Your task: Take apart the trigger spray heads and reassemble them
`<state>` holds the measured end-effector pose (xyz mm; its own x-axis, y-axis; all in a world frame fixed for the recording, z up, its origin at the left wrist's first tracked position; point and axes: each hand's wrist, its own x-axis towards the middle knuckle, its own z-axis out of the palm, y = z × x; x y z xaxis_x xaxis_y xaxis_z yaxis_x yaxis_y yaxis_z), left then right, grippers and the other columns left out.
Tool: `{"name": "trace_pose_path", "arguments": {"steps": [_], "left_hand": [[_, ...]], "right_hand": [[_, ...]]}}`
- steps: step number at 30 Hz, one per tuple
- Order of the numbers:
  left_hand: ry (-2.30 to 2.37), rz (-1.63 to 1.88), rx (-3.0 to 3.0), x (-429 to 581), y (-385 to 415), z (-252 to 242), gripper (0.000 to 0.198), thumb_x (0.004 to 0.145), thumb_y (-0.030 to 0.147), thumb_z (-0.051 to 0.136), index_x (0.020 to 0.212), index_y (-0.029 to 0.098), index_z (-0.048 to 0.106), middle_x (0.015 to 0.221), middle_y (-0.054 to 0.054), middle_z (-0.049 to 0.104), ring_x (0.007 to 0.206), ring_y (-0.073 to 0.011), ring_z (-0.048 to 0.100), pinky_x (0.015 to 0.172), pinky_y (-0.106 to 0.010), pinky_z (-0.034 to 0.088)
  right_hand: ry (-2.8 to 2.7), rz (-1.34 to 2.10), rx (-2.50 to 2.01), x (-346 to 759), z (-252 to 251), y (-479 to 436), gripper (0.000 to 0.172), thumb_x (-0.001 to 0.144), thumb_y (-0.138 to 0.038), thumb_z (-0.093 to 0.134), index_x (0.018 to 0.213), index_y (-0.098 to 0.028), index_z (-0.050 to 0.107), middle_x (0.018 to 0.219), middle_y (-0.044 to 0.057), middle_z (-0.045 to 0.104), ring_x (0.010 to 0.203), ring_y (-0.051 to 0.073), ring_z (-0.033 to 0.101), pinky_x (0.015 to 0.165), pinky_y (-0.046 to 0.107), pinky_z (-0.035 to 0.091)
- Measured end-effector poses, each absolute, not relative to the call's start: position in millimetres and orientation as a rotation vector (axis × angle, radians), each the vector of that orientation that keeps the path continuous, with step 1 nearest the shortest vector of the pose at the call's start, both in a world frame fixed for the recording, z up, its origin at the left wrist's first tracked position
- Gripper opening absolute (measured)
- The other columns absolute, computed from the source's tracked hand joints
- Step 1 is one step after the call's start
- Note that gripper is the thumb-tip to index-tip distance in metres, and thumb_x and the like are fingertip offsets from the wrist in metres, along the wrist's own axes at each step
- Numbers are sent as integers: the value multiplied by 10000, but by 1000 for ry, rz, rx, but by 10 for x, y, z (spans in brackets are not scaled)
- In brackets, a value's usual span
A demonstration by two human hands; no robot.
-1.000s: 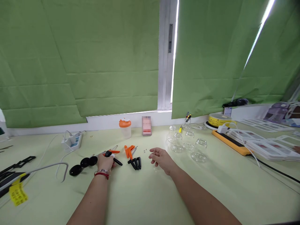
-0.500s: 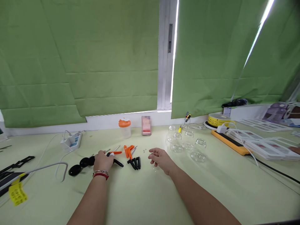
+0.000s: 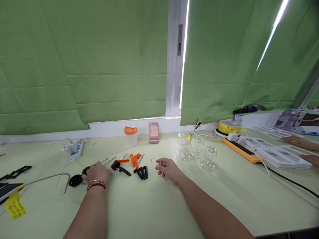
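Note:
My left hand is palm down at the left, its fingers curled over dark round pieces it partly hides. A flat black round piece lies just left of it. To its right is a black piece with a round head and a long arm. Several short black handles and orange crank-shaped pieces with metal rods lie between my hands. My right hand hovers low over the table, thumb and forefinger apart, with nothing visible held. Tiny clear bits lie just beyond its fingertips.
Several clear glass jars stand right of my right hand. A cup with an orange lid and a phone-like card are at the back. An orange power strip, white frames and another person's hands are at right.
My left hand has moved left along the black pieces, uncovering the one with the long arm. My right hand stays about where it was. Another person's hands have come further into view.

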<state>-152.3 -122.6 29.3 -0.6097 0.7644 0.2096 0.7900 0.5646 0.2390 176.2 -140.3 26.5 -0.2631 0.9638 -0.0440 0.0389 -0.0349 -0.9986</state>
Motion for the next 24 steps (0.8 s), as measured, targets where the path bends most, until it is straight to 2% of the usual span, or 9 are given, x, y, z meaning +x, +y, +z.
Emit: {"name": "trace_pose_path", "arguments": {"steps": [9,15,20,24], "left_hand": [[-2678,-503,-1281,-1490,-1246,356,304,680,222,474,957,144,573,1048,-186,576,1004,-351,499,823,-447,283],[-2460,-871,-1139,-1384,-1284,430,378,695,231,495,1047,108,558,1120,-216,516,1058,-376,435,795,-438,346],[-2290,-1251,-1201,-1337,-1247,409,417,702,164,493,1110,89,531,1065,-183,548,1122,-314,421,958,-434,300],[-2175,-1400,-1278,-1247,-1229,398,365,746,192,472,1097,120,545,1041,-134,572,1092,-264,472,982,-370,335]], "right_hand": [[-1426,1412,-1143,1744,240,-1394,270,712,-270,607,960,-173,562,828,23,586,615,102,564,491,212,399],[-1500,1286,-1236,1519,221,-1325,197,725,-242,589,906,-166,599,795,24,597,598,98,543,536,222,419],[-1803,997,-1299,1156,240,-1206,157,745,-214,552,866,-201,651,848,40,642,725,152,582,617,247,439],[-1955,752,-1384,828,322,-1082,217,740,-222,563,938,-213,652,1050,65,607,926,202,561,740,276,423]]}}
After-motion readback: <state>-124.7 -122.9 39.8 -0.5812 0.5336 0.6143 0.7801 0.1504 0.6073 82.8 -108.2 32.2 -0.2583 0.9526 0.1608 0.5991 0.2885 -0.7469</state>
